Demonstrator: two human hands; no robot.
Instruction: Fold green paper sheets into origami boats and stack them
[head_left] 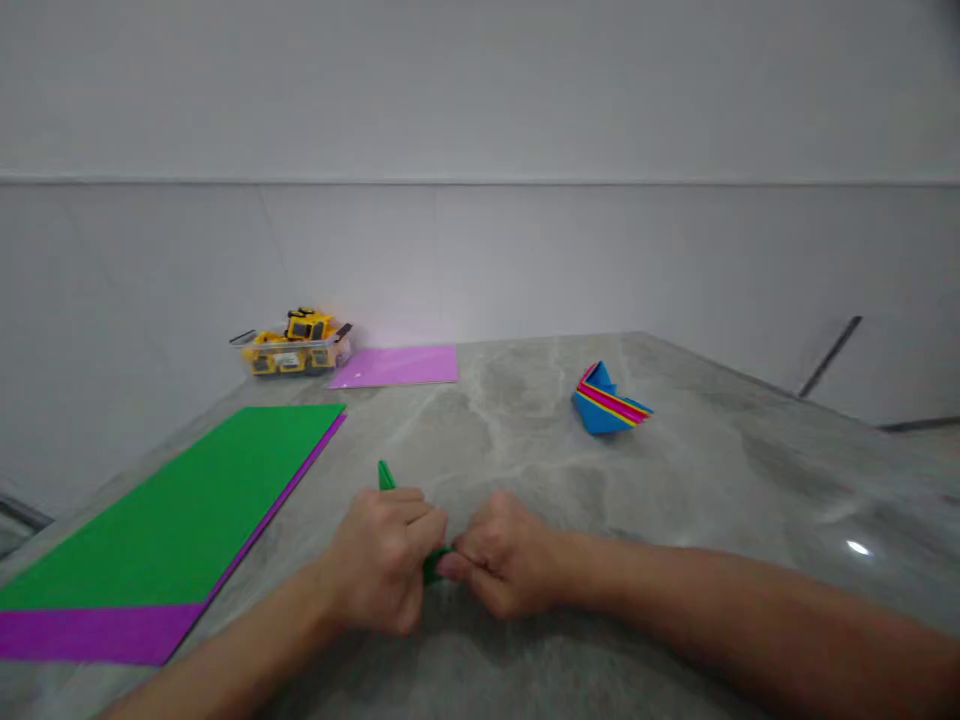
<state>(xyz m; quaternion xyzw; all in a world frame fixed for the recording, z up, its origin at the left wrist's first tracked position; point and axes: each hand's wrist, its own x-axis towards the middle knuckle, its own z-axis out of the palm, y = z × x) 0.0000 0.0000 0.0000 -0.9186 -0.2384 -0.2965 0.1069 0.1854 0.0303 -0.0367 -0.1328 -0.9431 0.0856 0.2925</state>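
Both my hands are closed over a small folded piece of green paper (pixel 387 476) on the grey marble table (pixel 712 470). My left hand (pixel 382 570) covers most of the paper, and one pointed green tip sticks up above its knuckles. My right hand (pixel 501 568) pinches the paper's other end, where a sliver of green shows between the two hands. The rest of the paper is hidden under my fingers.
A stack of large sheets, green (pixel 187 510) on top with purple below, lies at the left. A purple sheet (pixel 397 366) and a yellow toy vehicle (pixel 296 343) sit at the far edge by the wall. A folded blue paper boat with coloured stripes (pixel 607 402) rests at the right.
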